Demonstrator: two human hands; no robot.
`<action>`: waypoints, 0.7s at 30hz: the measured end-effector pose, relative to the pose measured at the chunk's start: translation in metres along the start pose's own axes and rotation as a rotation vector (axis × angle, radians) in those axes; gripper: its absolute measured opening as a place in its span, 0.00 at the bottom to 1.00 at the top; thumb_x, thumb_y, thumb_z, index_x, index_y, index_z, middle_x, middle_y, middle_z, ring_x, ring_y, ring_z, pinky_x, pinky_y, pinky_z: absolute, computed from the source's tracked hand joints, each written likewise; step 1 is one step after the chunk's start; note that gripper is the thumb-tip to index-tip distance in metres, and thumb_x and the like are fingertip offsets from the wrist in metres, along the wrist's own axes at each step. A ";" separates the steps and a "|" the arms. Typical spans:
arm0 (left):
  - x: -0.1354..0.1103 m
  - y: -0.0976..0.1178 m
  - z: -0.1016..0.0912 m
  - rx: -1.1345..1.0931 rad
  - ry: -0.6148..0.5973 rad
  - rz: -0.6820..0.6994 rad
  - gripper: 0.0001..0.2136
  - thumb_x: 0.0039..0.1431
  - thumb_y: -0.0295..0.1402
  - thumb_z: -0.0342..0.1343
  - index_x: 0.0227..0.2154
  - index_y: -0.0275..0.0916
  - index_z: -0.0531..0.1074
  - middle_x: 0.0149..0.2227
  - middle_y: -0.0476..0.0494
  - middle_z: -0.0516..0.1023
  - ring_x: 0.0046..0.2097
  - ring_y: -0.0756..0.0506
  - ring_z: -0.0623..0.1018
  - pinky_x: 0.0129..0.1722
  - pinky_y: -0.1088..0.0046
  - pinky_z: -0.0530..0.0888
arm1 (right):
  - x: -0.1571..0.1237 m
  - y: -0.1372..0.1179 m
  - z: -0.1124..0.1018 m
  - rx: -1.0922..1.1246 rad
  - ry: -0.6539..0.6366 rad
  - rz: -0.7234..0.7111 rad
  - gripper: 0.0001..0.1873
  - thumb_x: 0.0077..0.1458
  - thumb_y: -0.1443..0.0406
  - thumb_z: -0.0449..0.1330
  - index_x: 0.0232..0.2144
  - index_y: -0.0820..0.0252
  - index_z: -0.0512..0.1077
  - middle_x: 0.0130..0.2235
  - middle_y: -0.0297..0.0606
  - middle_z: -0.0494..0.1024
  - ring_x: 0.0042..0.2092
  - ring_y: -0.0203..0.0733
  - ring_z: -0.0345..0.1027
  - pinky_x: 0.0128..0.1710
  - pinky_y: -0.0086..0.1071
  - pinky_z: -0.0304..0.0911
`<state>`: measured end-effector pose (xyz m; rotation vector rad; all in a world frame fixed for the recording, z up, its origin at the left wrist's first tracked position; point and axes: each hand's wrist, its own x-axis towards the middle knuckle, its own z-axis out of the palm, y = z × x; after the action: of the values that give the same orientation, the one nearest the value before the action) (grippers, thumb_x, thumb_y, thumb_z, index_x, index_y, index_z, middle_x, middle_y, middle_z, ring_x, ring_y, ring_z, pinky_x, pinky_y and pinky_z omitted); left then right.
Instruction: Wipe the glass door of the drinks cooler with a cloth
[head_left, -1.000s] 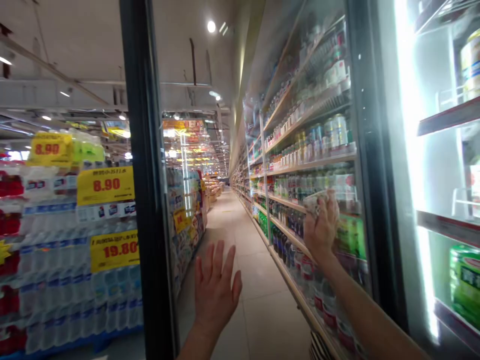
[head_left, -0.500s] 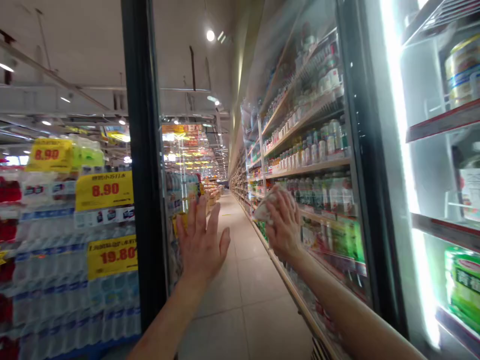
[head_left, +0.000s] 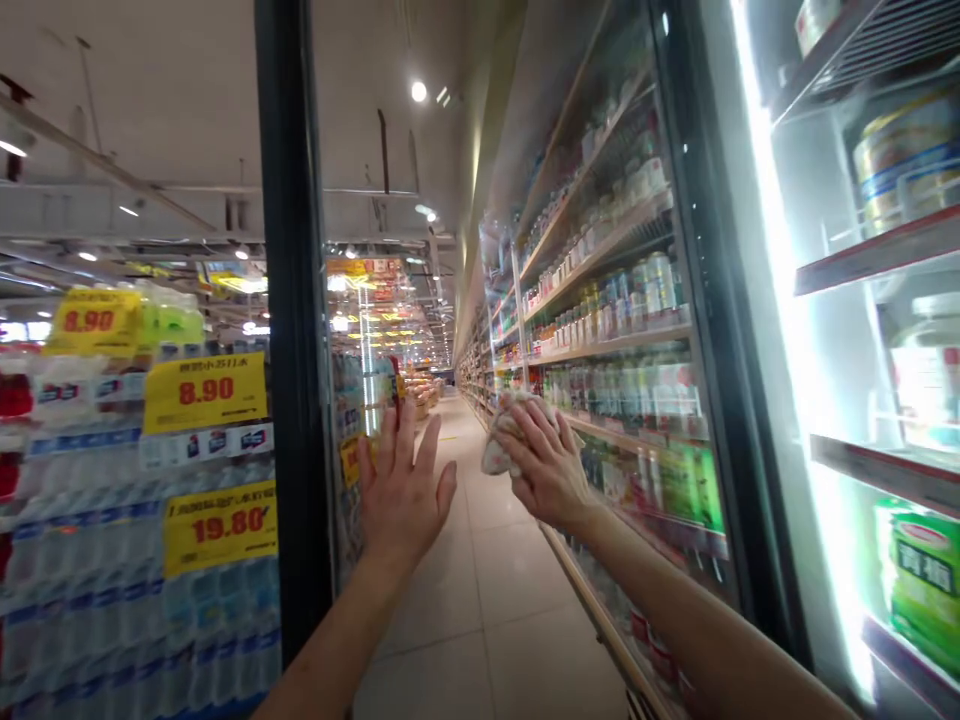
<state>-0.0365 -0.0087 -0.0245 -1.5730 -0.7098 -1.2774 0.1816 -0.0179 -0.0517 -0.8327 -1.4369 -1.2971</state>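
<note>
A glass door (head_left: 442, 330) with a dark frame stands swung open in front of me, and the aisle shows through its pane. My left hand (head_left: 403, 490) lies flat with fingers spread against the glass, left of centre, holding nothing. To its right, my right hand (head_left: 551, 465) presses a crumpled whitish cloth (head_left: 499, 445) on the pane, fingers bent over it. The cloth's palm side is hidden under that hand.
At the right, a lit cooler (head_left: 832, 350) has shelves of cans, bottles and a green pack (head_left: 919, 575). Stacked bottled water (head_left: 82, 580) with yellow price signs (head_left: 206, 390) stands on the left. The black door frame (head_left: 296, 330) rises between the stack and my left hand.
My right hand has moved left and a little down across the glass with the cloth. My left hand stays nearly in place. The view has shifted slightly.
</note>
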 end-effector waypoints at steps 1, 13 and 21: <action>0.000 0.000 0.000 -0.001 -0.001 0.000 0.23 0.58 0.39 0.50 0.56 0.38 0.61 0.62 0.35 0.55 0.64 0.39 0.51 0.62 0.53 0.46 | -0.001 0.004 -0.001 -0.008 0.006 0.006 0.24 0.52 0.64 0.50 0.52 0.54 0.64 0.60 0.41 0.58 0.63 0.49 0.45 0.59 0.51 0.44; -0.001 -0.001 -0.001 0.027 0.015 0.009 0.23 0.58 0.38 0.49 0.56 0.38 0.61 0.61 0.35 0.57 0.64 0.38 0.53 0.61 0.53 0.48 | 0.007 0.012 0.002 -0.042 0.036 0.042 0.23 0.54 0.63 0.50 0.53 0.54 0.63 0.61 0.41 0.56 0.63 0.49 0.44 0.60 0.50 0.44; -0.002 -0.001 -0.001 0.017 0.009 0.009 0.23 0.58 0.38 0.49 0.56 0.38 0.61 0.61 0.36 0.57 0.64 0.38 0.52 0.61 0.53 0.48 | -0.013 0.068 -0.013 -0.167 0.284 0.559 0.25 0.55 0.63 0.48 0.56 0.59 0.60 0.62 0.48 0.54 0.63 0.52 0.46 0.56 0.55 0.48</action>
<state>-0.0385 -0.0088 -0.0256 -1.5540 -0.7053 -1.2680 0.2512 -0.0164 -0.0447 -1.0237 -0.7986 -1.0545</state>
